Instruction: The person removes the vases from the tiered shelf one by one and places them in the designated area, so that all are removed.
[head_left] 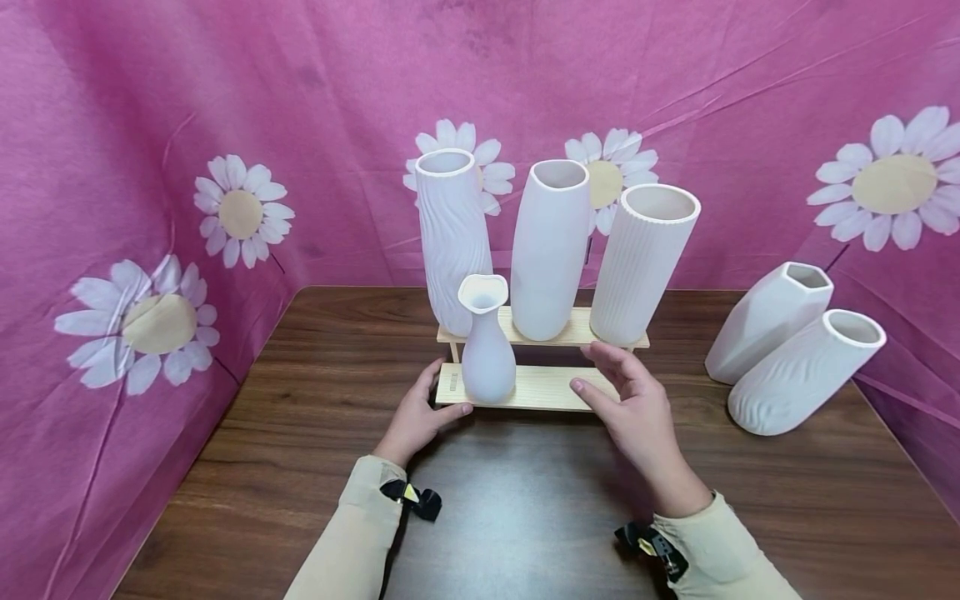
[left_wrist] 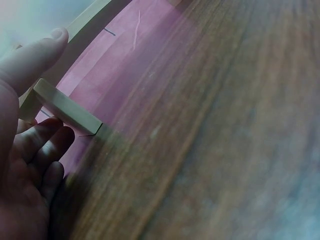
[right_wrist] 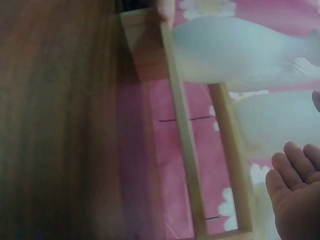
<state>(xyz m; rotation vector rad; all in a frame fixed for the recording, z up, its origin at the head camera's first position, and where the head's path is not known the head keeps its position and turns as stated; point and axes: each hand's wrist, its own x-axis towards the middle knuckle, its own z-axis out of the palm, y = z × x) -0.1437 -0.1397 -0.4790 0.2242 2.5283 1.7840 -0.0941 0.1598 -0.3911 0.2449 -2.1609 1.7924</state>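
Note:
A two-step wooden stand point(head_left: 547, 387) sits on the table. My left hand point(head_left: 420, 417) grips the left end of its lower step, thumb along the front edge and fingers round the side by the leg point(left_wrist: 67, 107). On that step, near the left end, stands a small white vase point(head_left: 489, 358) with a wavy rim. My right hand point(head_left: 633, 408) is over the step's right end, fingers extended and holding nothing; in the right wrist view its fingers look apart from the wood. Three tall white vases stand on the upper step: wavy-grooved point(head_left: 453, 242), smooth point(head_left: 551, 250) and ribbed point(head_left: 645, 262).
Two more white vases stand on the table at the right, one faceted point(head_left: 768, 321) and one with carved waves point(head_left: 806, 375). A pink cloth point(head_left: 337, 100) printed with large daisies hangs behind and beside the brown wooden table point(head_left: 300, 467).

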